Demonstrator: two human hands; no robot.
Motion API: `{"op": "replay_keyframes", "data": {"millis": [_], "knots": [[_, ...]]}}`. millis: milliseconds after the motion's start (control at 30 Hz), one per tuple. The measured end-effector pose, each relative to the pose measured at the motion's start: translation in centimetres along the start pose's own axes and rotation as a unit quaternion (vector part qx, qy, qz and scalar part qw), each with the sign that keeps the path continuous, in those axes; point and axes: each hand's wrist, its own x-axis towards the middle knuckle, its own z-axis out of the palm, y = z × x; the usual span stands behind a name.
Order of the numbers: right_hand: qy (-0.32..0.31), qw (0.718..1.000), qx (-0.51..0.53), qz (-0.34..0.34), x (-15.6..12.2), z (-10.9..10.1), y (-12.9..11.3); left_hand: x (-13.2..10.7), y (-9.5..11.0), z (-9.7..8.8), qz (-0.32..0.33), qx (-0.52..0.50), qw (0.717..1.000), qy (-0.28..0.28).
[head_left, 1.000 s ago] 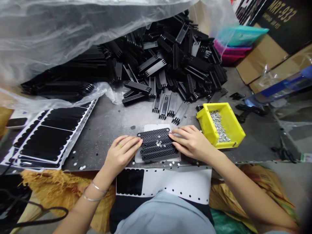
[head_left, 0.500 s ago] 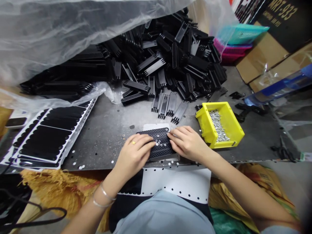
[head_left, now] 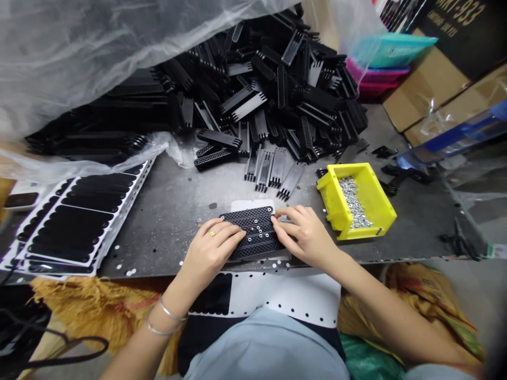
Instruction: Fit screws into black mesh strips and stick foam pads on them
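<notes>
A row of black plastic strips with a crosshatched face (head_left: 259, 248) lies side by side at the front of the bench. Several small silvery rings (head_left: 260, 230) are scattered over their middle. My left hand (head_left: 214, 244) rests on the left part of the strips, fingers bent and pressed together, the tips at the rings. At the right end, my right hand (head_left: 304, 232) has its fingertips drawn in against the strips' edge. Anything small inside either hand's fingertips is hidden. A white sheet (head_left: 251, 203) shows behind the strips.
A yellow bin (head_left: 374, 203) of small metal pieces stands to the right. Behind lies a big heap of black plastic parts (head_left: 281, 89). Sheets of black stickers (head_left: 79, 221) lie at left. Scissors (head_left: 459, 243) rest near the right edge; clear plastic (head_left: 119, 47) hangs above.
My left hand has slid slightly left, uncovering more of the strips. The clustered rings are now more spread out. My right hand stays at the strips' right end.
</notes>
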Motion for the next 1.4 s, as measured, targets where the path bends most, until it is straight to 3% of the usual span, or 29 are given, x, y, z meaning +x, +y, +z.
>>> {"op": "replay_keyframes", "data": {"millis": [200, 400, 600, 700, 933, 1000, 1067, 1200, 1267, 1400], "knots": [[0.01, 0.999, -0.037, -0.033, -0.8, -0.1, 1.2, 0.1, 0.2, -0.1, -0.021, 0.014, 1.0, 0.011], [-0.034, 0.998, 0.037, -0.027, -0.9, -0.4, 2.9, -0.9, 0.1, -0.3, -0.079, 0.002, 0.997, 0.025], [-0.072, 0.996, 0.051, -0.001, 0.1, -1.1, 1.4, -2.0, -0.2, -0.2, -0.045, -0.003, 0.998, 0.049], [-0.071, 0.997, -0.001, -0.033, 0.4, -1.0, 0.8, -2.6, 0.0, -0.3, -0.039, 0.024, 0.998, 0.051], [-0.05, 0.997, 0.015, -0.051, 0.3, -1.0, 2.2, -2.9, 0.6, -0.2, -0.062, 0.019, 0.997, 0.051], [-0.058, 0.996, 0.067, -0.027, 0.1, -0.8, 2.3, -2.9, 0.7, 0.0, -0.079, 0.003, 0.996, 0.047], [-0.051, 0.987, 0.15, 0.04, 0.1, -0.5, 2.4, -3.0, 0.7, 0.1, -0.101, -0.011, 0.994, 0.047], [-0.029, 0.932, 0.321, 0.164, 0.0, 0.3, 2.6, -3.1, 0.8, -0.1, -0.094, 0.013, 0.994, 0.047], [-0.03, 0.926, 0.337, 0.169, -0.2, 0.4, 2.6, -2.7, 0.8, -0.3, -0.082, 0.034, 0.995, 0.045], [-0.027, 0.957, 0.262, 0.119, -0.7, 0.3, 2.3, -0.7, 0.7, 0.1, -0.07, -0.008, 0.997, 0.023]]}}
